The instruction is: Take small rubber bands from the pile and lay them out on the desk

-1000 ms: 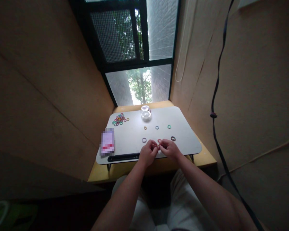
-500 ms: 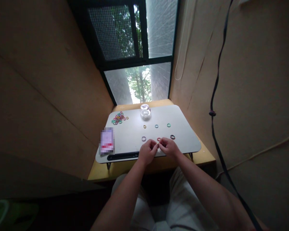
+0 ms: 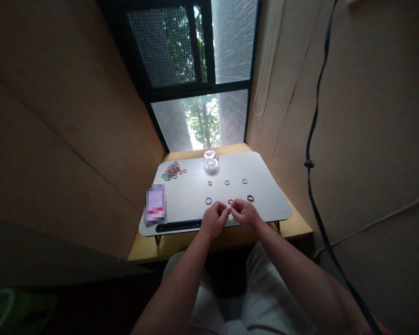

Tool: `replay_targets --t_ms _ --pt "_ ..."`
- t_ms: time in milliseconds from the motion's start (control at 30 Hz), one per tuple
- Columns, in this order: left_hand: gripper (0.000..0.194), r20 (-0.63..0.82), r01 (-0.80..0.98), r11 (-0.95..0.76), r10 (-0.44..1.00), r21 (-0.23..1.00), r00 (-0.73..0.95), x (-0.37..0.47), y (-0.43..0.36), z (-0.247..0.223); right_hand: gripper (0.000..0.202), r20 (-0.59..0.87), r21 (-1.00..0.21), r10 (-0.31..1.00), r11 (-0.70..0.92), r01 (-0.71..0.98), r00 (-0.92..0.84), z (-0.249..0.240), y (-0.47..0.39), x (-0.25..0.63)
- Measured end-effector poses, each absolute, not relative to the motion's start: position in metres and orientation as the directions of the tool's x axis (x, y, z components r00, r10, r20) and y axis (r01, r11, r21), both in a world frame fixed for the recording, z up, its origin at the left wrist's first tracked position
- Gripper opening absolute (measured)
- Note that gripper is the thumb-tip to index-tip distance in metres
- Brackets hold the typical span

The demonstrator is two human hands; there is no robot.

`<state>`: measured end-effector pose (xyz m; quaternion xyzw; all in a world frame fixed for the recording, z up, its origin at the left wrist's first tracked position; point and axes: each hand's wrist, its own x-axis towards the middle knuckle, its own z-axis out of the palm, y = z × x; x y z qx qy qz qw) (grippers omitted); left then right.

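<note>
Yellowish and mostly hidden, a tiny band [image 3: 229, 209] seems to be clamped between the fingertips of the left hand [image 3: 214, 217] and the right hand [image 3: 245, 212], whose thumbs and forefingers are drawn together and nearly meet just below the centre of the frame. Just beyond the fingertips lies a red band [image 3: 231, 201], partly covered by the right hand. Either side of it lie a pale lilac band [image 3: 208, 201] and a dark band [image 3: 250, 198]; farther up the frame, a loose row holds a yellow band [image 3: 210, 183], a blue band [image 3: 226, 183] and a green band [image 3: 245, 181]. All rest on a white lap desk [image 3: 192, 200], with a black slot [image 3: 178, 226] along its near edge. Clear round plastic containers [image 3: 211, 164] stand at its far edge, a multicoloured heap of bands [image 3: 172, 171] at its upper left corner, and a pixelated lilac rectangle [image 3: 155, 204] below that. Folding legs stand on a yellow wooden ledge [image 3: 150, 249] beneath a dark-framed window [image 3: 199, 121]; a black cord [image 3: 314, 121] hangs at frame right.
</note>
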<state>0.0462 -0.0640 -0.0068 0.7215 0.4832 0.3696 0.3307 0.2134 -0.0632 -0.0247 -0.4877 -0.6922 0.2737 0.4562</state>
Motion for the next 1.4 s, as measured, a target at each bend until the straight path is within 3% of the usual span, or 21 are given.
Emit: replay_targets --t_ms 167,300,400,567,1400 --pt "0.023 0.203 0.431 -0.296 0.947 0.852 0.248 0.047 -0.064 -0.005 0.004 0.352 -0.849 0.927 0.374 0.375 -0.128 -0.027 -0.062 0.215" --pt "0.025 0.183 0.417 -0.271 0.954 0.867 0.238 0.048 -0.064 -0.003 0.02 0.322 -0.892 0.936 0.35 0.285 -0.141 -0.034 -0.059 0.215" --pt "0.026 0.171 0.397 -0.254 0.957 0.882 0.232 0.048 -0.064 -0.005 0.021 0.323 -0.899 0.936 0.351 0.262 -0.143 -0.037 -0.058 0.215" --pt "0.027 0.172 0.368 -0.246 0.96 0.897 0.223 0.048 -0.062 -0.008 0.009 0.352 -0.875 0.925 0.38 0.299 -0.147 -0.031 -0.059 0.214" --pt "0.015 0.237 0.457 -0.31 0.948 0.834 0.212 0.048 -0.062 -0.014 0.008 0.386 -0.84 0.912 0.409 0.357 -0.137 -0.027 -0.061 0.216"
